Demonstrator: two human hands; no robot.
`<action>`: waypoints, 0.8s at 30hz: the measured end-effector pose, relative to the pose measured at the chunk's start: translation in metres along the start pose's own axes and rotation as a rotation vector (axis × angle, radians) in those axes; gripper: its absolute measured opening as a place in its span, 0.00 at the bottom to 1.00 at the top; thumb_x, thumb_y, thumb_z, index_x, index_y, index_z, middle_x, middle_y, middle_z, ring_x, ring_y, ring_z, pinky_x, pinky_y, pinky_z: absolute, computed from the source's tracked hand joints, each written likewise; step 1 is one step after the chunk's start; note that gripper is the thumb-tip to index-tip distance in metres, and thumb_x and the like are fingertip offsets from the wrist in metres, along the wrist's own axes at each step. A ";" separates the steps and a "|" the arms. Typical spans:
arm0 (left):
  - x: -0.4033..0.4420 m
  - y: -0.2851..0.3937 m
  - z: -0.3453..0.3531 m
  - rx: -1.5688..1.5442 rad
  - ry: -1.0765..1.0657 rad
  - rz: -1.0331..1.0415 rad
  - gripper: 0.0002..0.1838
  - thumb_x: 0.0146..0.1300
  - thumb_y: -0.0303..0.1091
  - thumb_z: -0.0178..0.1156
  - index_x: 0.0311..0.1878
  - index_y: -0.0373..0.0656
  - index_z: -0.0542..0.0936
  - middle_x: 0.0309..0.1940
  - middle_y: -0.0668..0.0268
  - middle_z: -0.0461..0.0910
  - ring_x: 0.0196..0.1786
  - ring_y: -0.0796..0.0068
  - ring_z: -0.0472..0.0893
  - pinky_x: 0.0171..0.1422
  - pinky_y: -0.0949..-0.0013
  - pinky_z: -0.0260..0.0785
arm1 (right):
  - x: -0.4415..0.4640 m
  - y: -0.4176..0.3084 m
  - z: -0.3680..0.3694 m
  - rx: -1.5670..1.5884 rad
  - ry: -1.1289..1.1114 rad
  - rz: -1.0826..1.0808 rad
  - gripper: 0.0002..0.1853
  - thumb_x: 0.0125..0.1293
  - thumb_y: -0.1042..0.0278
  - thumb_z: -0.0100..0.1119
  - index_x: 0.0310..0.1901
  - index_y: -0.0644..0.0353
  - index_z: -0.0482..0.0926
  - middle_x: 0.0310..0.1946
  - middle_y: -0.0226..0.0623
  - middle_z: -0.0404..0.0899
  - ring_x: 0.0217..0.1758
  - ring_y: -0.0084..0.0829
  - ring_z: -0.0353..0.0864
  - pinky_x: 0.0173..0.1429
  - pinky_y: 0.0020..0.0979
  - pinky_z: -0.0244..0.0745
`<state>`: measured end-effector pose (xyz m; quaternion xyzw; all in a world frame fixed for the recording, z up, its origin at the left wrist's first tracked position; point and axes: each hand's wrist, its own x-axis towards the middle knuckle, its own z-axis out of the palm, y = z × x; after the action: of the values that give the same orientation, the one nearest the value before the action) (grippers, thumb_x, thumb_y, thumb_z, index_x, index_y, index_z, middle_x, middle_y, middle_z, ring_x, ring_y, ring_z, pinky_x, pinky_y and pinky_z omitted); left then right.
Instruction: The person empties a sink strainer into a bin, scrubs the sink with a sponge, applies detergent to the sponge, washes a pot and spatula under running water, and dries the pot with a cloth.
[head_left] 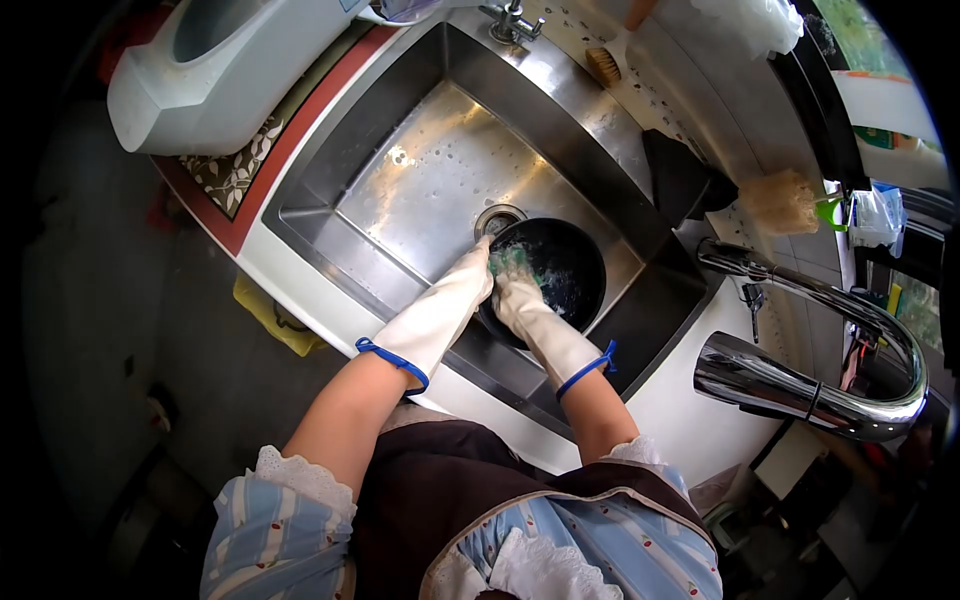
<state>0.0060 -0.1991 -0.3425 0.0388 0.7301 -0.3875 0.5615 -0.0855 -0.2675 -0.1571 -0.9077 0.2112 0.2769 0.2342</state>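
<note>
A round black pan point(572, 268) with wet suds inside sits in the stainless steel sink point(420, 165), beside the drain point(497, 218). White rubber gloves with blue cuffs cover both my hands. At the pan's left rim, my left hand point(477, 270) is closed on the edge. Inside the pan, my right hand point(516, 290) presses down on a green scouring pad point(497, 262), which shows only in part among the fingers. Motion blurs those fingertips.
A chrome faucet point(860, 310) arches over the right counter. A small tap point(512, 25) and a wooden brush point(603, 67) are at the sink's back edge. A grey-white appliance point(215, 75) stands on a mat at left. A loofah point(780, 203) hangs at right.
</note>
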 end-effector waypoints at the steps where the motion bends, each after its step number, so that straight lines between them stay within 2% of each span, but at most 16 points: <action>1: 0.032 0.024 -0.007 -0.231 0.096 -0.084 0.17 0.68 0.44 0.53 0.48 0.40 0.78 0.44 0.63 0.82 0.43 0.70 0.82 0.54 0.69 0.75 | -0.007 -0.002 0.009 0.053 -0.034 -0.018 0.29 0.65 0.65 0.40 0.68 0.67 0.58 0.71 0.58 0.50 0.75 0.54 0.48 0.77 0.42 0.44; 2: 0.039 0.028 -0.009 -0.169 0.000 -0.126 0.17 0.68 0.45 0.54 0.48 0.41 0.79 0.44 0.64 0.82 0.43 0.71 0.82 0.54 0.72 0.74 | -0.007 0.011 0.043 0.085 -0.028 -0.035 0.27 0.67 0.67 0.36 0.66 0.68 0.61 0.69 0.59 0.54 0.74 0.52 0.51 0.76 0.39 0.48; 4: -0.041 -0.025 0.006 0.240 -0.092 0.100 0.17 0.68 0.45 0.54 0.48 0.41 0.78 0.45 0.64 0.82 0.44 0.70 0.81 0.55 0.70 0.73 | -0.014 0.022 0.061 -0.137 -0.319 -0.070 0.23 0.69 0.68 0.32 0.61 0.68 0.67 0.63 0.56 0.65 0.67 0.48 0.64 0.70 0.34 0.60; 6: -0.083 -0.060 0.009 0.465 -0.146 0.213 0.17 0.68 0.45 0.54 0.49 0.42 0.78 0.46 0.65 0.81 0.44 0.70 0.81 0.55 0.69 0.73 | -0.027 0.027 0.047 -0.200 -0.336 0.112 0.22 0.70 0.67 0.32 0.60 0.65 0.70 0.61 0.54 0.69 0.63 0.48 0.69 0.66 0.34 0.66; 7: -0.090 -0.066 0.010 0.522 -0.154 0.243 0.17 0.68 0.45 0.54 0.49 0.42 0.78 0.46 0.65 0.81 0.45 0.70 0.81 0.55 0.68 0.73 | -0.030 0.030 0.043 0.145 -0.044 0.339 0.22 0.71 0.66 0.32 0.60 0.64 0.70 0.60 0.53 0.69 0.62 0.48 0.71 0.65 0.34 0.67; 8: -0.098 -0.070 0.011 0.556 -0.162 0.257 0.17 0.68 0.45 0.54 0.49 0.42 0.78 0.47 0.65 0.81 0.45 0.70 0.80 0.55 0.68 0.72 | -0.017 0.034 0.035 0.074 -0.208 0.485 0.24 0.70 0.66 0.37 0.67 0.54 0.63 0.68 0.37 0.62 0.70 0.33 0.62 0.71 0.26 0.59; 9: -0.104 -0.073 0.011 0.584 -0.163 0.273 0.17 0.67 0.45 0.54 0.50 0.42 0.78 0.47 0.65 0.81 0.46 0.70 0.80 0.56 0.67 0.72 | -0.018 0.051 0.041 0.023 0.128 0.344 0.25 0.68 0.57 0.42 0.61 0.64 0.68 0.60 0.54 0.69 0.62 0.50 0.70 0.65 0.39 0.67; 11: -0.111 -0.075 0.011 0.627 -0.170 0.298 0.17 0.67 0.45 0.54 0.50 0.43 0.78 0.48 0.65 0.80 0.46 0.70 0.80 0.56 0.66 0.71 | -0.005 0.049 0.012 -0.017 0.238 0.452 0.22 0.66 0.59 0.45 0.58 0.62 0.71 0.57 0.52 0.72 0.60 0.48 0.73 0.65 0.40 0.67; 13: -0.112 -0.076 0.009 0.648 -0.182 0.314 0.17 0.67 0.45 0.54 0.51 0.43 0.78 0.48 0.66 0.80 0.47 0.70 0.80 0.56 0.64 0.71 | 0.006 0.037 -0.034 0.086 0.147 0.488 0.24 0.65 0.55 0.46 0.56 0.64 0.72 0.54 0.55 0.74 0.59 0.50 0.73 0.65 0.42 0.66; 14: -0.113 -0.077 0.010 0.658 -0.186 0.321 0.17 0.67 0.45 0.54 0.51 0.44 0.78 0.49 0.66 0.80 0.48 0.70 0.79 0.57 0.64 0.71 | 0.016 0.037 -0.034 0.065 0.174 0.416 0.21 0.65 0.57 0.47 0.51 0.66 0.74 0.54 0.56 0.74 0.57 0.54 0.73 0.61 0.45 0.68; 15: -0.113 -0.078 0.009 0.669 -0.189 0.323 0.17 0.67 0.45 0.54 0.51 0.44 0.78 0.49 0.66 0.80 0.48 0.69 0.79 0.57 0.63 0.70 | 0.023 0.032 -0.028 0.019 0.347 0.342 0.22 0.64 0.57 0.48 0.51 0.67 0.74 0.54 0.56 0.73 0.57 0.54 0.72 0.62 0.46 0.66; 19: -0.118 -0.081 0.010 0.677 -0.194 0.331 0.18 0.67 0.45 0.54 0.52 0.45 0.77 0.51 0.67 0.79 0.50 0.69 0.79 0.58 0.60 0.69 | 0.020 0.006 -0.021 0.208 0.257 -0.015 0.26 0.63 0.61 0.46 0.60 0.68 0.68 0.64 0.55 0.64 0.68 0.49 0.62 0.71 0.42 0.57; 20: -0.121 -0.082 0.010 0.670 -0.193 0.328 0.18 0.67 0.45 0.54 0.52 0.45 0.77 0.51 0.67 0.79 0.50 0.69 0.78 0.58 0.59 0.69 | 0.025 0.009 0.014 0.268 0.374 -0.122 0.24 0.64 0.64 0.44 0.61 0.67 0.68 0.64 0.54 0.65 0.68 0.49 0.62 0.71 0.40 0.56; 22: -0.124 -0.081 0.010 0.657 -0.186 0.321 0.18 0.67 0.45 0.54 0.53 0.46 0.77 0.52 0.67 0.78 0.51 0.69 0.78 0.58 0.58 0.68 | 0.008 -0.004 0.030 0.150 0.295 -0.163 0.18 0.67 0.65 0.41 0.54 0.64 0.73 0.55 0.50 0.73 0.60 0.45 0.71 0.65 0.36 0.65; 23: -0.126 -0.081 0.010 0.648 -0.184 0.314 0.18 0.67 0.45 0.54 0.53 0.46 0.77 0.52 0.67 0.78 0.51 0.69 0.78 0.58 0.57 0.68 | -0.012 -0.005 0.024 0.086 0.106 -0.152 0.16 0.66 0.68 0.43 0.52 0.63 0.74 0.44 0.44 0.79 0.49 0.41 0.78 0.59 0.34 0.71; 24: -0.127 -0.081 0.011 0.638 -0.180 0.313 0.18 0.67 0.46 0.54 0.53 0.46 0.77 0.52 0.67 0.78 0.52 0.69 0.78 0.59 0.57 0.68 | -0.012 0.019 0.061 0.085 0.164 -0.222 0.12 0.66 0.69 0.44 0.46 0.60 0.76 0.34 0.39 0.80 0.38 0.40 0.80 0.50 0.35 0.75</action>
<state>0.0215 -0.2139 -0.1933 0.2890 0.5055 -0.5069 0.6356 -0.1290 -0.2469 -0.2012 -0.9343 0.1393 0.1649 0.2836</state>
